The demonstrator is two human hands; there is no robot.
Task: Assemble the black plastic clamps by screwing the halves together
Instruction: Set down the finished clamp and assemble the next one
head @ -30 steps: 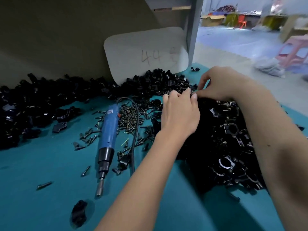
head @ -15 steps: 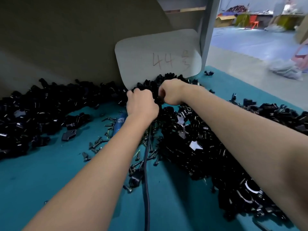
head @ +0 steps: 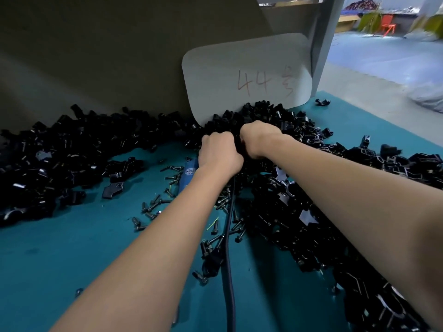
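Black cable [head: 229, 271]: lying on the teal table [head: 60, 271] between the two forearms, running up toward the left wrist

Loose screws [head: 153, 207]: lying scattered on the cloth nearest the viewer, below and to the left of the left hand, some touching the cable

Blue screwdriver [head: 188, 174]: lying just beside the left wrist on its left, mostly hidden under the forearm

Black clamp halves, right heap [head: 299, 224]: spreading under and beyond the right forearm, from the near right corner up to the hands

Left hand [head: 219, 154]: reaching forward, fingers curling down into the black parts; what they are gripping is hidden, so the hold cannot be told

Right hand [head: 259, 138]: sitting just beside the left hand, knuckles up, fingers curling under into the same parts; the hold likewise cannot be told

Black clamp halves, left heap [head: 60, 154]: stretching well to the left of the hands along the back wall

White card [head: 247, 75]: standing behind the hands, bearing a red "44", its foot touching the heap
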